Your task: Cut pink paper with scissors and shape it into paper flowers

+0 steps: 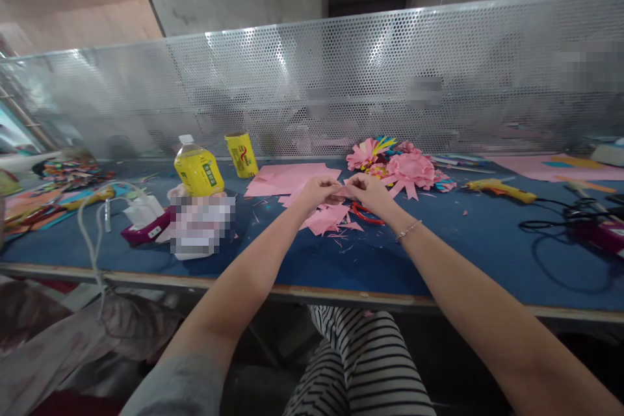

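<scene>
Over the middle of the blue table (370, 273), my left hand (322, 190) and my right hand (365, 190) meet, fingers pinched. Between their fingertips is a small piece of pink paper (343, 192), mostly covered by the fingers. Below them lie pink paper scraps (325, 218) and thin trimmings. Red scissor handles (368, 216) show partly under my right hand. Larger pink sheets (287, 177) rest just beyond my left hand. Behind my right hand sits a pile of paper flowers with a pink rosette (412, 170) and ribbon-like tails.
Left of my hands stand a yellow drink bottle (197, 169), a yellow can (242, 155) and a purple-based power strip (146, 224). A yellow glue gun (504, 191) with a black cord lies at right. A perforated metal screen (351, 78) borders the table's back.
</scene>
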`<state>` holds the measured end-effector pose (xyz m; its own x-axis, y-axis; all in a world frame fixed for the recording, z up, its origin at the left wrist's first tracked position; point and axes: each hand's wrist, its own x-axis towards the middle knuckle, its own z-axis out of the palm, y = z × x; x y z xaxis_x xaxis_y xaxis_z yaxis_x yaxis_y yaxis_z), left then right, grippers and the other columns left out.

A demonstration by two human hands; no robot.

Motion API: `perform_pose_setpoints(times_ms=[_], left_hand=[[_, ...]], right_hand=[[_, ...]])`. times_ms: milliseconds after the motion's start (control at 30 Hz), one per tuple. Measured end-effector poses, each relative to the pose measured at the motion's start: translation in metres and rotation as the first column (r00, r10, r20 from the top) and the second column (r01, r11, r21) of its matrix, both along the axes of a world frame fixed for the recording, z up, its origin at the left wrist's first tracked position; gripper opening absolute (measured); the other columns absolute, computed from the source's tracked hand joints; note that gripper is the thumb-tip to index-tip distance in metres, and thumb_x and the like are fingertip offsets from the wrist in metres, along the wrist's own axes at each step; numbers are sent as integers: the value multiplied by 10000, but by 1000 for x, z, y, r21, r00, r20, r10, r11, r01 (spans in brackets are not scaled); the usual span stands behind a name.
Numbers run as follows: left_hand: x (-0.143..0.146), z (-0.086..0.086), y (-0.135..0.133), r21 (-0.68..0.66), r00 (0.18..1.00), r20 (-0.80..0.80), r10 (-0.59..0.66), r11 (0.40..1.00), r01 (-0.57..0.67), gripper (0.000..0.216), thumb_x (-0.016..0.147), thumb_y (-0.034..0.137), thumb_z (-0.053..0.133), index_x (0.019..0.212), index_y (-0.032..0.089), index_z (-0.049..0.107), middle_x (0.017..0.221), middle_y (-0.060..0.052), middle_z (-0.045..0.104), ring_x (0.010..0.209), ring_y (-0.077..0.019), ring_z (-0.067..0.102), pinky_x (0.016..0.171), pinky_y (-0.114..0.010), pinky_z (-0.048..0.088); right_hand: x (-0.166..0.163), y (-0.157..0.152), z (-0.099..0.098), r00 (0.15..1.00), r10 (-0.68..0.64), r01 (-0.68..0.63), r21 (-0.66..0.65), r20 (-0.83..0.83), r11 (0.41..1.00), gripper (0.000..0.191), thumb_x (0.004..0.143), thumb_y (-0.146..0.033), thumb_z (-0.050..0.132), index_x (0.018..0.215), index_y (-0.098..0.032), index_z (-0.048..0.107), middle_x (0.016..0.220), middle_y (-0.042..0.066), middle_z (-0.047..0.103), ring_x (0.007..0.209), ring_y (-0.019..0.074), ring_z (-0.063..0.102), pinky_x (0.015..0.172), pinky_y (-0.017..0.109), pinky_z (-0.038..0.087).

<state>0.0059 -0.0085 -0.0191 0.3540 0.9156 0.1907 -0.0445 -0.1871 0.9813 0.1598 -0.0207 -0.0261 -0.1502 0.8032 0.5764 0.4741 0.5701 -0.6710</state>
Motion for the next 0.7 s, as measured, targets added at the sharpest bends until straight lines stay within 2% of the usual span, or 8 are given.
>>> perform_pose_setpoints(times_ms=[233, 467, 700], left_hand=[[0, -1, 0, 183, 986, -147, 81, 982, -54, 102, 646, 229, 592, 699, 142, 591, 659, -15, 592, 581, -91, 560, 544, -222, 450], [-5, 4, 0, 207, 981, -148, 128, 974, -96, 117, 577, 248, 616, 635, 146, 615, 588, 9, 563, 541, -81, 505, 539, -225, 415], [-12, 2, 13, 207, 981, -91, 173, 967, -152, 72, 573, 215, 583, 580, 144, 589, 584, 3, 577, 575, -88, 521, 570, -232, 407]], right_hand=[[-1, -5, 3, 999, -11, 10, 15, 52, 1000, 135, 702, -265, 473, 617, -162, 494, 583, -11, 490, 543, 97, 421, 533, 230, 344], [2, -3, 3, 998, 4, -3, -10, 65, 1000, 148, 705, -276, 466, 615, -160, 481, 566, -22, 462, 523, 84, 390, 516, 219, 324], [8, -3, 6, 998, -56, 57, -62, 24, 996, 125, 682, -266, 466, 619, -159, 484, 541, -31, 461, 476, 74, 396, 472, 212, 322]])
